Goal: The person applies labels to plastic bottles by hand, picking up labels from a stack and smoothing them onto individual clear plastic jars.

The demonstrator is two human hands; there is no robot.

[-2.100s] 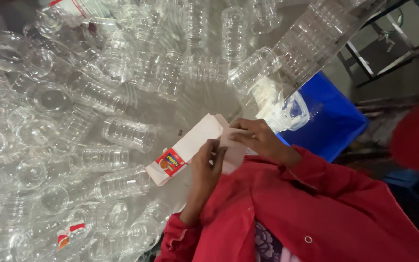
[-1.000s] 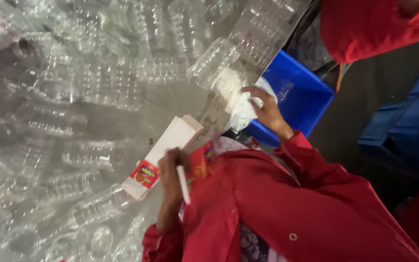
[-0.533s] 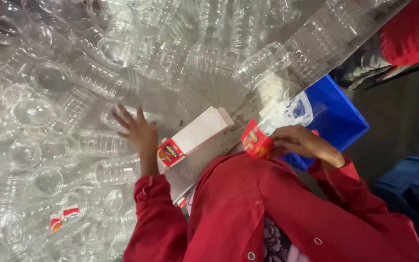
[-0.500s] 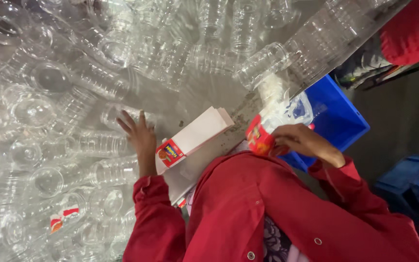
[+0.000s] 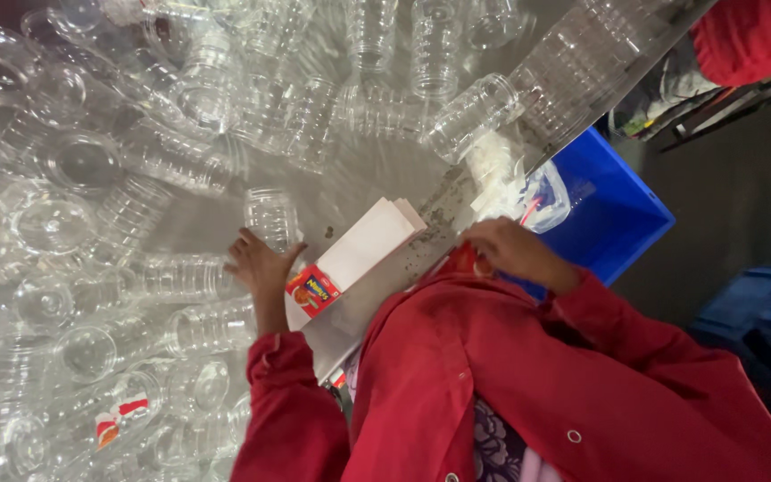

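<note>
My left hand point(image 5: 259, 270) reaches out over the metal table point(image 5: 377, 178) and closes around the base of a clear plastic jar point(image 5: 271, 216) lying among many others. My right hand point(image 5: 515, 252) is by the table's edge, next to the blue crate point(image 5: 613, 210), and pinches a small red label point(image 5: 468, 260) against my red coat. Between the hands lies a stack of white label sheets point(image 5: 363, 245) with a red printed end point(image 5: 312, 290).
Several clear plastic jars point(image 5: 180, 116) cover the table on the left and far side. A plastic bag of white material point(image 5: 528, 192) sits at the crate's rim. Another person's red sleeve point(image 5: 751, 36) shows at the top right. Dark blue crates point(image 5: 760, 312) stand on the right floor.
My left hand has slid from flat on the table onto a jar. My right hand has drawn the red label closer to my coat. The camera has shifted slightly.
</note>
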